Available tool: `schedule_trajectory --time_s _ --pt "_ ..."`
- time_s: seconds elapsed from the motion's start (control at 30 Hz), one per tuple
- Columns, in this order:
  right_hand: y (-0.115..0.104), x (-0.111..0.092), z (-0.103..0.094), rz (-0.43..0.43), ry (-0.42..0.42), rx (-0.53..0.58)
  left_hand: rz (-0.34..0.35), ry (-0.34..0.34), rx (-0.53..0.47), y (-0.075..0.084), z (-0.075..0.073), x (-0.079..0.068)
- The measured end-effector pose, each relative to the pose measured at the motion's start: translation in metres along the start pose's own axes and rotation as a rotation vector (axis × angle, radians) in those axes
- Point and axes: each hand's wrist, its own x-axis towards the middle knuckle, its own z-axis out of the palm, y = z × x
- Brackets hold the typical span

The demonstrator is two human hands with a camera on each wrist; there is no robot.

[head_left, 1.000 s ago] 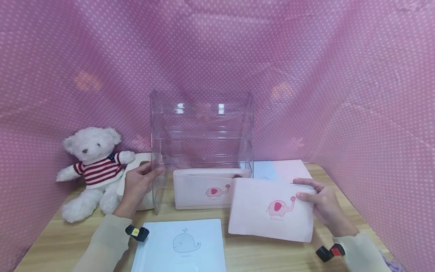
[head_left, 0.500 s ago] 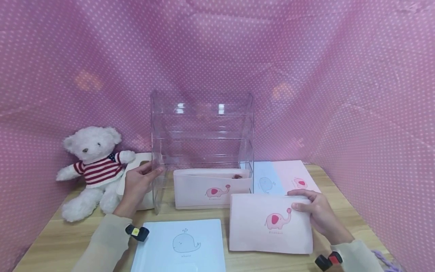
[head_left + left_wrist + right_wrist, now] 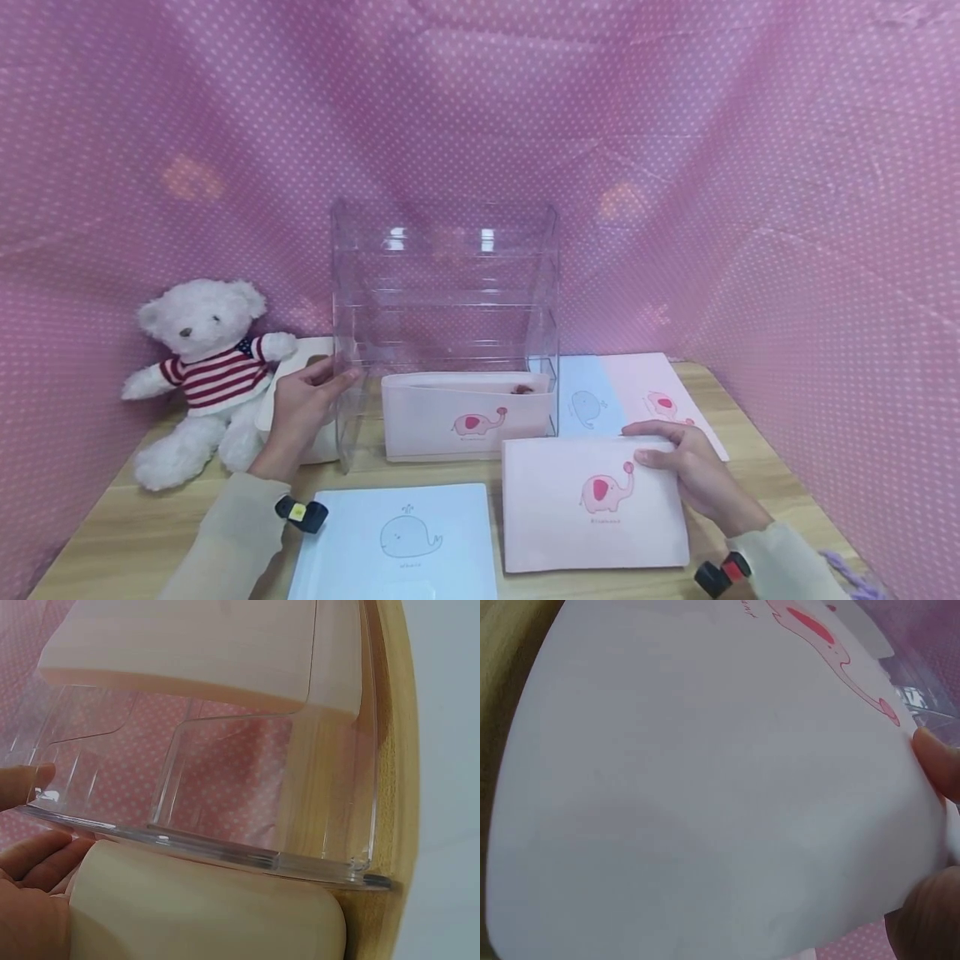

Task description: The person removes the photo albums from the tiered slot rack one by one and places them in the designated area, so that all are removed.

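My right hand (image 3: 693, 475) pinches the upper right edge of a flat pink elephant-print piece (image 3: 551, 508), thumb in front and fingers behind. In the right wrist view its pale face fills most of the frame, with the thumb (image 3: 939, 766) at its edge. My left hand (image 3: 296, 412) grips the left side panel of a clear plastic tiered rack (image 3: 442, 292). The left wrist view has the thumb and fingers (image 3: 45, 862) on either side of that clear edge. Low in the rack stands a pink elephant-print holder (image 3: 420, 425), its top gaping, with something small and dark inside.
A pale blue whale-print piece (image 3: 345, 533) lies at the table's front. Behind the right hand lies a blue-and-pink sheet (image 3: 626, 375). A white teddy bear (image 3: 202, 317) and a cream rounded container (image 3: 202, 907) stand left of the rack. Pink dotted cloth (image 3: 480, 108) surrounds the table.
My right hand has lowered the pink elephant-print piece toward the front of the table and slightly left, uncovering more of the sheet and holder behind. The left hand stays on the rack.
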Motion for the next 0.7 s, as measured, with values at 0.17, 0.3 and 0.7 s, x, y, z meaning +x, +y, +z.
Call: schedule_trajectory --time_s 0.17,0.3,0.7 --pt "0.002 0.003 -0.001 0.027 -0.040 -0.028 -0.002 -0.002 -0.028 0.001 -0.001 -0.001" --pt "0.007 0.004 -0.002 0.061 -0.079 -0.069 -0.004 -0.005 -0.026 0.001 -0.001 -0.002" --pt "0.025 0.008 0.010 0.160 -0.168 -0.072 0.008 -0.012 0.011 -0.001 -0.001 -0.001"
